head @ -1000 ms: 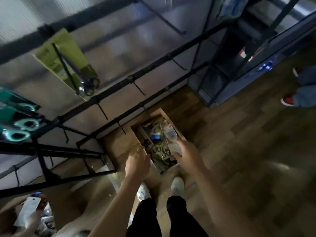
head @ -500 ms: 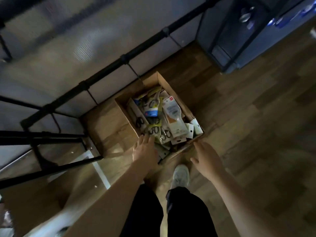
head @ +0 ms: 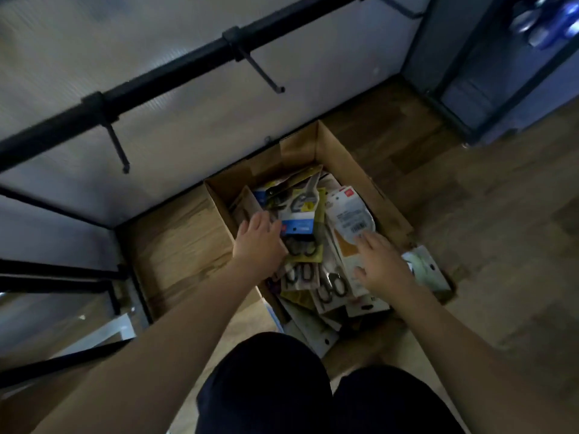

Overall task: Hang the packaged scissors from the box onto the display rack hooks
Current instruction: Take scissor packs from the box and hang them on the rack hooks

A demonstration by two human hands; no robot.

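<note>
Both hands are down in the cardboard box (head: 354,170) on the wood floor, which sits just under the rack bar (head: 163,78) with its two bare hooks (head: 264,72). The box holds a loose heap of packaged scissors, overlapping and skewed. Left hand (head: 258,242) is at the left edge of the blue-and-white scissor pack (head: 297,222), fingers bent against that edge; whether the thumb is under the card can't be told, so no confirmed grip. Right hand (head: 380,264) lies fingers spread and fairly straight on the white barcode pack (head: 352,216) and the cards beside it, pressing or sorting, holding nothing. Nothing lifted out yet, so likely the picking step, early in the cycle. Handling guess: the packs look like thin card with clear plastic fronts, light, fairly stiff but bendable, and slick enough to slide over each other. Best hold is probably a pinch on the card edge near the top, keeping the hang hole free for the hook. Risk: pulling one pack drags neighbours along, or a corner snags in the pile. The frame is dim and a bit blurred, so print detail is unreadable.
</note>
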